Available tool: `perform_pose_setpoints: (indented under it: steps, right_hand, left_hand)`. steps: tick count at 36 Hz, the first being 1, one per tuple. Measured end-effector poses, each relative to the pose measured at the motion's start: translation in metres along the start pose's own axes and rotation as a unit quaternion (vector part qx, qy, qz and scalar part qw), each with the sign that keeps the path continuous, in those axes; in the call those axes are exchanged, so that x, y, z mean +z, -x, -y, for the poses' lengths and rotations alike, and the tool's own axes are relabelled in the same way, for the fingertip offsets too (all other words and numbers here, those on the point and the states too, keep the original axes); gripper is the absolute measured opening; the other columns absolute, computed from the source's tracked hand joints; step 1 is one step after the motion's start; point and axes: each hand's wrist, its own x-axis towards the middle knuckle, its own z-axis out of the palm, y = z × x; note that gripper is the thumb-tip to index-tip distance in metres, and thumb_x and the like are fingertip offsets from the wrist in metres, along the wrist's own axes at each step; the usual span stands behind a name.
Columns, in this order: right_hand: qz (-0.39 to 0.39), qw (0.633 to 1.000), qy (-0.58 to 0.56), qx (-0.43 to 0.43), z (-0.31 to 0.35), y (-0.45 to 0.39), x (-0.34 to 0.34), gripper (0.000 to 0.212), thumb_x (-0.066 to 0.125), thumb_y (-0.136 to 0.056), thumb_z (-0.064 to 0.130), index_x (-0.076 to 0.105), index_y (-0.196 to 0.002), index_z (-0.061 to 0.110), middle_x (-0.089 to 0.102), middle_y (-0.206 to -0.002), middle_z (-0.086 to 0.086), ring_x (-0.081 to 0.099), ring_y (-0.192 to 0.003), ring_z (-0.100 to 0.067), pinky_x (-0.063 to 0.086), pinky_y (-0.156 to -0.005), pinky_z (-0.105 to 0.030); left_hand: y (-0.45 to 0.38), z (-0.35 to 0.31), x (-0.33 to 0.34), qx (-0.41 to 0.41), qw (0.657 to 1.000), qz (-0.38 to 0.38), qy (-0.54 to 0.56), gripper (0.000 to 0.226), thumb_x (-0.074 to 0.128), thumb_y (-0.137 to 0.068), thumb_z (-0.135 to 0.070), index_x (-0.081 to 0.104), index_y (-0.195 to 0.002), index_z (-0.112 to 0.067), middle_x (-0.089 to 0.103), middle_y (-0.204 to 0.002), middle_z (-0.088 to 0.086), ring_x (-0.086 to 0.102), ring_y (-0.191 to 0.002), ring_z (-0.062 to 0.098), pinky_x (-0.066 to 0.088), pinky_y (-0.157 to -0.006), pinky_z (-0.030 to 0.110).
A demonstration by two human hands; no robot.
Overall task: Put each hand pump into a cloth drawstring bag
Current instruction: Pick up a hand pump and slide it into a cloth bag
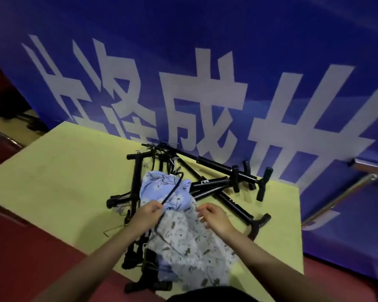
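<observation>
while both hands work at the mouth of the pale grey floral bag, the job is to get that opening wide and held before any pump goes in. the left hand has its fingers curled, pinching a thin black hose or cord together with the cloth edge; the right hand pinches the opposite edge with bent fingertips. a blue floral bag lies just beyond, on top of the pile. the black hand pumps lie crossed in a heap on the yellow-green table, some under the cloth. it looks best to free the left fingers of the black line, spread the hem apart, then feed one pump in end first so that its t-handle does not snag on the drawstring.
</observation>
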Motion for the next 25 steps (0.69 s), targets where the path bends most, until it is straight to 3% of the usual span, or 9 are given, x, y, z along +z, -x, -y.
perform_pose_setpoints:
  steps: [3, 6, 9, 13, 15, 17, 21, 25]
  right_hand:
    - [-0.008, 0.999, 0.046, 0.003, -0.007, -0.018, 0.025, 0.016, 0.049, -0.097, 0.022, 0.061, -0.087, 0.019, 0.058, -0.076, 0.0, 0.054, -0.069, -0.018, 0.042, -0.062, -0.028]
    - [0.013, 0.998, 0.062, 0.026, -0.011, -0.025, 0.045, 0.017, 0.048, -0.097, 0.025, 0.056, -0.082, 0.024, 0.053, -0.077, 0.003, 0.051, -0.072, -0.017, 0.04, -0.067, -0.028]
    - [0.035, 0.997, 0.052, 0.037, -0.011, -0.027, 0.057, 0.021, 0.047, -0.097, 0.029, 0.052, -0.078, 0.023, 0.05, -0.074, 0.003, 0.047, -0.069, -0.015, 0.038, -0.066, -0.027]
    - [0.032, 0.997, 0.025, 0.061, -0.017, -0.029, 0.062, 0.015, 0.049, -0.098, 0.028, 0.056, -0.085, 0.027, 0.056, -0.081, 0.009, 0.053, -0.076, -0.009, 0.043, -0.069, -0.023]
    - [0.019, 0.997, 0.016, 0.076, -0.022, -0.031, 0.063, 0.015, 0.05, -0.099, 0.03, 0.057, -0.086, 0.027, 0.057, -0.082, 0.01, 0.054, -0.077, -0.007, 0.043, -0.071, -0.023]
    - [0.01, 0.996, 0.017, 0.086, -0.026, -0.029, 0.065, 0.018, 0.051, -0.099, 0.031, 0.059, -0.088, 0.02, 0.057, -0.079, 0.008, 0.054, -0.073, -0.006, 0.042, -0.069, -0.022]
    - [0.018, 0.995, -0.043, 0.09, -0.028, -0.018, 0.068, 0.033, 0.049, -0.1, 0.031, 0.061, -0.096, 0.001, 0.054, -0.076, -0.002, 0.053, -0.07, -0.014, 0.043, -0.061, -0.019]
    - [0.034, 0.993, -0.078, 0.083, -0.024, -0.009, 0.066, 0.032, 0.053, -0.096, 0.045, 0.061, -0.087, 0.016, 0.056, -0.065, 0.004, 0.056, -0.062, -0.013, 0.045, -0.057, -0.023]
  left_hand:
    - [0.003, 0.003, 0.008, 0.029, 0.994, 0.059, -0.092, 0.019, 0.046, -0.1, -0.028, 0.042, -0.085, -0.018, 0.041, -0.073, 0.004, 0.038, -0.061, 0.017, 0.028, -0.056, 0.022]
    - [-0.002, 0.013, 0.017, 0.056, 0.987, 0.056, -0.143, 0.036, 0.047, -0.099, -0.024, 0.027, -0.07, -0.017, 0.025, -0.064, 0.002, 0.025, -0.054, 0.014, 0.021, -0.056, 0.028]
    - [-0.012, 0.015, 0.02, 0.054, 0.988, 0.043, -0.14, 0.038, 0.048, -0.097, -0.025, 0.026, -0.067, -0.016, 0.026, -0.062, 0.002, 0.029, -0.054, 0.013, 0.022, -0.057, 0.031]
    - [-0.023, 0.018, 0.02, 0.023, 0.998, 0.047, -0.043, 0.03, 0.045, -0.1, -0.024, 0.042, -0.074, -0.01, 0.039, -0.068, 0.012, 0.044, -0.062, 0.021, 0.032, -0.061, 0.031]
    - [-0.028, 0.022, 0.019, -0.011, 0.999, 0.048, 0.013, 0.027, 0.043, -0.101, -0.023, 0.055, -0.083, -0.007, 0.055, -0.084, 0.02, 0.056, -0.077, 0.028, 0.041, -0.068, 0.032]
    - [-0.029, 0.023, 0.02, -0.045, 0.994, 0.047, 0.083, 0.024, 0.042, -0.102, -0.02, 0.062, -0.091, -0.01, 0.062, -0.098, 0.015, 0.06, -0.09, 0.022, 0.047, -0.068, 0.023]
    - [-0.021, 0.018, 0.028, -0.122, 0.95, 0.07, 0.278, 0.019, 0.043, -0.102, -0.014, 0.061, -0.109, -0.011, 0.057, -0.115, 0.009, 0.059, -0.097, 0.016, 0.058, -0.071, 0.029]
    - [-0.006, 0.001, 0.039, -0.119, 0.915, 0.102, 0.372, 0.023, 0.04, -0.102, -0.009, 0.058, -0.116, -0.01, 0.056, -0.116, 0.001, 0.057, -0.103, 0.014, 0.059, -0.07, 0.026]
